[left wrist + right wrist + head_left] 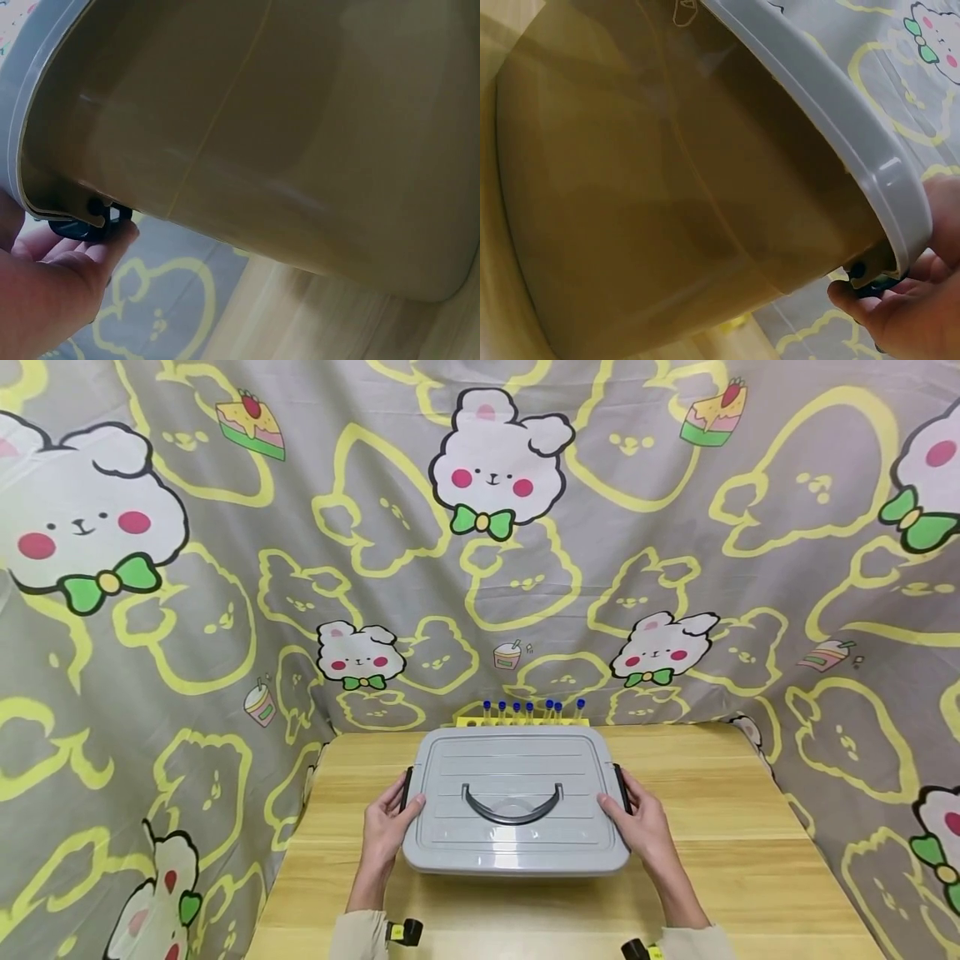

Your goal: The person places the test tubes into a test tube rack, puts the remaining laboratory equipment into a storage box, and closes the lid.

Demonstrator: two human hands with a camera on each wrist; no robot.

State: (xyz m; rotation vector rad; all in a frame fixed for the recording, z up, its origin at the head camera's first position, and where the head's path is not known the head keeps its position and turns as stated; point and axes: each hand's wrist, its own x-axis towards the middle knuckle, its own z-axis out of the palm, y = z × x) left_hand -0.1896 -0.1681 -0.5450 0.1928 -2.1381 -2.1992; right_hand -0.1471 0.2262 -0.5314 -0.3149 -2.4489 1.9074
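A storage box with a grey lid (517,852) stands on the table in the head view, its dark carrying handle (513,818) lying folded on top. My left hand (384,827) grips the box's left side, thumb on the lid rim and fingers at the black latch (407,787). On the opposite side my right hand (645,827) holds the right latch (622,788) in the same way. Both wrist views show the smooth box wall (262,150) below the lid, with fingers curled under the latches. What the box contains cannot be seen.
Behind the box stands a yellow rack (470,722) with several blue-capped tubes (517,708), partly hidden by the lid. The wooden table (720,793) is enclosed at the back and sides by a grey cartoon-print curtain (517,577).
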